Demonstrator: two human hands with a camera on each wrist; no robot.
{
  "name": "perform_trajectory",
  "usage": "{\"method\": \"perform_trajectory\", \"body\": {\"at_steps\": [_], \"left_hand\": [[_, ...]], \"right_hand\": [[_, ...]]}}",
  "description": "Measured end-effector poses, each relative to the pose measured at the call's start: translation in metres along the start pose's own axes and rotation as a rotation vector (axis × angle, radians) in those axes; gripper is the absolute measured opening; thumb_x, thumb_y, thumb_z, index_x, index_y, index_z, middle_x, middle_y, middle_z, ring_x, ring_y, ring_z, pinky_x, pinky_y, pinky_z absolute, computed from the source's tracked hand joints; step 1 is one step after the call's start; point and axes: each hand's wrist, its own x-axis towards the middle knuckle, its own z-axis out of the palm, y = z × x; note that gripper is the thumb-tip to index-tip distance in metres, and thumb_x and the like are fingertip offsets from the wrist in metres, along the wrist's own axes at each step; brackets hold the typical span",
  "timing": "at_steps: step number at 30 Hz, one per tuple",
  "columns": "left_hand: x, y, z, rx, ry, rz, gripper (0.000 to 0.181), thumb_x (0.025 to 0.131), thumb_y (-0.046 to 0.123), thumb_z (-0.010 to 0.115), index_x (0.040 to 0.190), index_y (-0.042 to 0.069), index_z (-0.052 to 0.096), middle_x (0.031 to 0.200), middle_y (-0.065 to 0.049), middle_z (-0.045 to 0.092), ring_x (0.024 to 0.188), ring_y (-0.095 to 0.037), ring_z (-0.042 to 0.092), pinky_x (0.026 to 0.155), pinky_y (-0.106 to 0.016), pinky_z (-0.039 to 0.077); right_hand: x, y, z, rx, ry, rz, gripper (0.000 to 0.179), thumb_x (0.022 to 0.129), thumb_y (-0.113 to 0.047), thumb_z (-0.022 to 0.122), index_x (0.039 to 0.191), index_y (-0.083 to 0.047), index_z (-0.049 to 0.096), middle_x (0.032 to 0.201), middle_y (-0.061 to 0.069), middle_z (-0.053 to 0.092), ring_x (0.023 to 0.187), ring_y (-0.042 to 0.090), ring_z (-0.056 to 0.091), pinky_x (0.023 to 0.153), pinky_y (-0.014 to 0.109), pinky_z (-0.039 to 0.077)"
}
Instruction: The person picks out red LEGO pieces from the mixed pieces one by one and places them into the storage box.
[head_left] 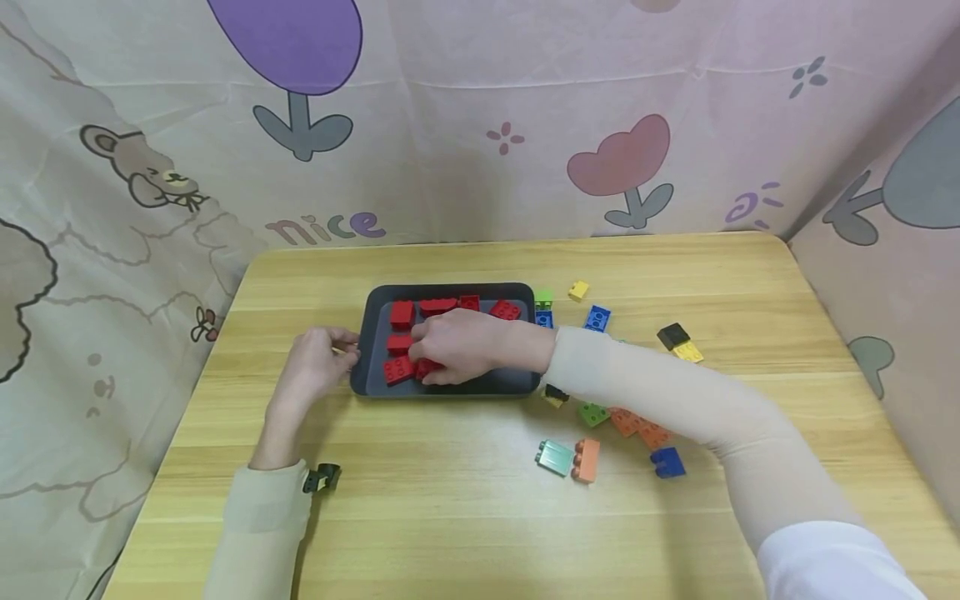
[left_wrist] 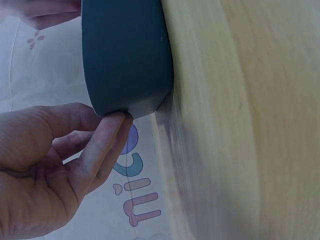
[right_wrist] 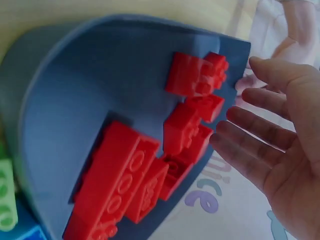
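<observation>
A dark grey tray (head_left: 450, 395) lies on the table with several red toy bricks (head_left: 401, 314) in it, mostly toward its left side and back. At the tray's left end, my left hand (head_left: 311, 367) pinches the edge between thumb and fingers; the left wrist view shows the fingertips (left_wrist: 115, 120) against the end wall. My right hand (head_left: 461, 346) reaches over the tray, just above the red bricks. In the right wrist view its fingers (right_wrist: 255, 130) are spread and fairly straight, and no brick shows between them. The right hand and forearm hide part of the tray in the head view.
Right of the tray lie loose bricks: a yellow brick (head_left: 578, 290), a blue brick (head_left: 597, 317), a black brick (head_left: 672, 335), orange ones (head_left: 625, 421) and a teal brick (head_left: 555, 457). Some sit under the right arm. A printed cloth (head_left: 465, 192) hangs behind the table.
</observation>
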Motion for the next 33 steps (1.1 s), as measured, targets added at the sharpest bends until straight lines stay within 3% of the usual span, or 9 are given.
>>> {"method": "perform_trajectory", "body": {"at_steps": [8, 15, 19, 33], "left_hand": [[0.000, 0.000, -0.001, 0.007, 0.009, -0.003, 0.028, 0.098, 0.001, 0.066, 0.123, -0.009, 0.072, 0.117, -0.029, 0.075, 0.090, -0.028, 0.076, 0.066, -0.025, 0.061], [0.001, 0.000, 0.000, 0.005, 0.006, -0.001, 0.028, 0.098, 0.002, 0.066, 0.123, -0.009, 0.072, 0.116, -0.029, 0.075, 0.091, -0.029, 0.076, 0.066, -0.024, 0.059], [0.001, -0.001, 0.000, 0.003, 0.005, -0.003, 0.028, 0.098, 0.001, 0.066, 0.123, -0.009, 0.072, 0.116, -0.029, 0.075, 0.089, -0.027, 0.075, 0.066, -0.025, 0.061], [0.001, -0.001, -0.001, 0.000, -0.002, -0.020, 0.027, 0.098, 0.001, 0.066, 0.123, -0.009, 0.072, 0.117, -0.031, 0.074, 0.090, -0.029, 0.076, 0.066, -0.028, 0.063]], "right_hand": [[-0.018, 0.002, -0.012, -0.019, 0.020, 0.031, 0.050, 0.101, -0.047, 0.068, 0.141, -0.017, 0.067, 0.135, 0.006, 0.069, 0.117, 0.019, 0.064, 0.095, 0.031, 0.063], [-0.034, 0.005, -0.021, -0.060, 0.093, 0.039, 0.049, 0.099, -0.050, 0.071, 0.136, -0.018, 0.070, 0.119, 0.004, 0.071, 0.101, 0.017, 0.064, 0.078, 0.029, 0.062], [-0.045, 0.008, -0.026, -0.071, 0.122, 0.054, 0.051, 0.098, -0.051, 0.070, 0.136, -0.017, 0.070, 0.120, 0.004, 0.070, 0.101, 0.018, 0.066, 0.073, 0.028, 0.062], [-0.083, 0.020, -0.026, 0.053, 0.177, 0.168, 0.057, 0.097, -0.048, 0.072, 0.142, -0.015, 0.065, 0.131, 0.007, 0.068, 0.111, 0.021, 0.067, 0.092, 0.036, 0.062]]}}
